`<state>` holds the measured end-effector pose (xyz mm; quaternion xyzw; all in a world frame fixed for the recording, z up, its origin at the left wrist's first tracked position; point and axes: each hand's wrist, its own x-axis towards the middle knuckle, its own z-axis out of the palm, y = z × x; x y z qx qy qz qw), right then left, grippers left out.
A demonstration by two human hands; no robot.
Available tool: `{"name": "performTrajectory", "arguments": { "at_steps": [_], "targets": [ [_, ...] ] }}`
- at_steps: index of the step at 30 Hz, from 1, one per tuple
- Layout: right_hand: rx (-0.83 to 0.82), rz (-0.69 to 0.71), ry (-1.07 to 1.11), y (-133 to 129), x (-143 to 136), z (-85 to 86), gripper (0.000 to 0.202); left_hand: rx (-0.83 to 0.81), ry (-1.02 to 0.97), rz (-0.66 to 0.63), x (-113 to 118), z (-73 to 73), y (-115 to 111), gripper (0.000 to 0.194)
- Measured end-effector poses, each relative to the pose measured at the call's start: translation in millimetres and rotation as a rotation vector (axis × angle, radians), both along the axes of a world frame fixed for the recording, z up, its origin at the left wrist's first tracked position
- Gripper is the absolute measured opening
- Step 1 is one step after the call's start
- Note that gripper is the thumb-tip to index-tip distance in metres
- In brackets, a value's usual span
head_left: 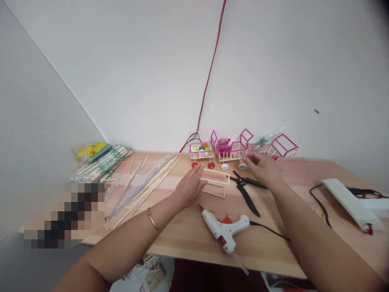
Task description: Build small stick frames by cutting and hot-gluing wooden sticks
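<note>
My left hand (191,185) has its fingers and thumb closed on the left end of a small rectangular stick frame (216,173). A second stick frame (216,195) lies just below it on the table. Raised at the right, my right hand (263,167) has thumb and fingertips pinched together; whatever is between them, if anything, is too small to make out. Black-handled cutters (246,194) lie open between the hands. In front of them a white glue gun (225,231) rests with its nozzle pointing up-left and a glue stick out of its back.
Along the wall stand small stick carts with pink edges: one with red wheels (201,152), one with white wheels (231,155), another (284,146) at the right. Loose sticks (152,184) and packaged sticks (106,165) lie left. A white power strip (349,202) sits right.
</note>
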<state>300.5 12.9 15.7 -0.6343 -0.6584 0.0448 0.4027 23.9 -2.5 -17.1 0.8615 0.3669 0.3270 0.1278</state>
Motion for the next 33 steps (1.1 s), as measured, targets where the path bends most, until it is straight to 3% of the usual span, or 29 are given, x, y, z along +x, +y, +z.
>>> {"name": "performTrajectory", "arguments": {
  "at_steps": [4, 9, 13, 23, 33],
  "targets": [
    [-0.076, 0.044, -0.134, -4, -10, 1.5, 0.022, 0.001, 0.021, 0.008, 0, -0.6, 0, 0.052],
    [-0.419, 0.329, -0.111, -14, -19, 6.4, 0.023, 0.008, 0.033, 0.012, 0, -1.6, 0, 0.053],
    [-0.531, 0.49, -0.153, -20, -27, 8.8, 0.028, 0.026, 0.012, 0.009, 0, -3.0, 0, 0.051],
    [-0.599, 0.471, -0.381, -29, -46, 6.1, 0.064, -0.012, 0.004, 0.016, 0, 1.6, -1, 0.052],
    [-0.537, 0.524, -0.411, -29, -56, 2.5, 0.029, -0.014, 0.005, 0.027, 1, 3.2, -2, 0.051]
  ]
}}
